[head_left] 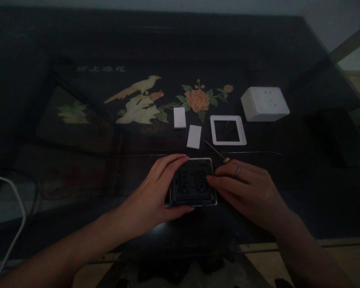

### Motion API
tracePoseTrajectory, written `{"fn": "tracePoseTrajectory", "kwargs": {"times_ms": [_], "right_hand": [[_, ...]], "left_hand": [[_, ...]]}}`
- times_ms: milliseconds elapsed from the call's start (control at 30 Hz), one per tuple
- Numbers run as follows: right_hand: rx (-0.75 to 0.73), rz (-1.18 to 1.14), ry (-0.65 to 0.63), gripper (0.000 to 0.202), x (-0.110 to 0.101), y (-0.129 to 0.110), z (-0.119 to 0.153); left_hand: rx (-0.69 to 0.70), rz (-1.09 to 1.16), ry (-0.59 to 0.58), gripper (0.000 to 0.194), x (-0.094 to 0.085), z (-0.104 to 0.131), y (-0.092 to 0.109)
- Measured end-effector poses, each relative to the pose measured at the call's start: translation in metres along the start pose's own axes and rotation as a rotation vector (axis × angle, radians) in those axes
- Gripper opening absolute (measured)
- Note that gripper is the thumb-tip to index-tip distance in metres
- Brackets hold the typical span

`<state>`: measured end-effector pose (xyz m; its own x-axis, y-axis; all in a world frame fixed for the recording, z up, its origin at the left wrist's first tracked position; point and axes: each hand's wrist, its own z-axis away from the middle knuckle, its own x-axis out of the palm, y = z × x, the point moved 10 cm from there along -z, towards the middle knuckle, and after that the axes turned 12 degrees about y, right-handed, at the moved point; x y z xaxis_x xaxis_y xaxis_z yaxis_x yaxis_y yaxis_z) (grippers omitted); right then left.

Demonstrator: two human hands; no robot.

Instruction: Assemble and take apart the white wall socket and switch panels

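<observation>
Head view, left hand (159, 186) clasping square black panel (193, 192), right hand (250, 190) holding thin metal-shafted screwdriver (217, 152), glossy dark tabletop (252, 56)

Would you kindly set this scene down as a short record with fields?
left hand: grips the unit's left side, thumb on near edge
right hand: holds the screwdriver, fingertips at the unit's right side
unit: square, black inside, pale rim
beyond the hands: two white plates, a white frame
far right: white box
surface: dark table, bird-and-flower picture
left edge: white cable
</observation>
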<state>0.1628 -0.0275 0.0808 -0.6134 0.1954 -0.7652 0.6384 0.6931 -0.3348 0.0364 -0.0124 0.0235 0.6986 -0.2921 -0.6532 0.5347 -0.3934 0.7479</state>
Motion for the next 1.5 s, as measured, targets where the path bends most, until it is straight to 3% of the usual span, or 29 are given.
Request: {"fn": "tracePoseTrajectory", "kwargs": {"times_ms": [333,500,600,667,833,1000,1100,1167,1300,1400,1500], "right_hand": [[-0.036,0.05,-0.025,0.015,-0.002,-0.002,0.0],[0.049,-0.002,0.025,0.012,-0.008,0.006,-0.001],[0.197,0.044,0.057,0.01,-0.018,0.029,0.001],[0.341,0.113,-0.009,0.006,-0.018,0.053,0.011],[0.583,0.233,-0.33,0.037,-0.007,0.097,0.052],[0.627,0.242,-0.397,0.017,-0.007,0.105,0.062],[0.725,0.19,-0.312,0.013,-0.018,0.11,0.057],[0.828,0.11,-0.183,0.017,-0.033,0.114,0.053],[0.963,-0.006,0.298,0.027,-0.08,0.114,0.049],[0.935,-0.209,0.67,0.024,-0.103,0.106,0.051],[0.829,-0.576,0.768,0.015,-0.093,0.098,0.04]], "left_hand": [[-0.013,0.001,-0.011,0.084,0.0,-0.002,-0.001],[-0.008,-0.007,-0.009,0.084,0.0,-0.001,0.0],[-0.014,-0.008,-0.014,0.084,0.0,-0.001,0.0],[-0.021,-0.01,-0.011,0.085,0.001,0.0,-0.002],[-0.016,-0.019,-0.003,0.087,0.003,0.001,-0.007],[0.002,-0.019,0.012,0.087,0.003,0.002,-0.008],[0.01,-0.018,0.017,0.087,0.003,0.001,-0.007],[0.015,-0.017,0.024,0.087,0.003,0.001,-0.006],[0.016,-0.008,0.025,0.086,0.003,0.0,-0.006],[-0.002,-0.006,0.018,0.087,0.004,0.0,-0.008],[-0.025,-0.011,0.014,0.091,0.004,0.0,-0.009]]}}
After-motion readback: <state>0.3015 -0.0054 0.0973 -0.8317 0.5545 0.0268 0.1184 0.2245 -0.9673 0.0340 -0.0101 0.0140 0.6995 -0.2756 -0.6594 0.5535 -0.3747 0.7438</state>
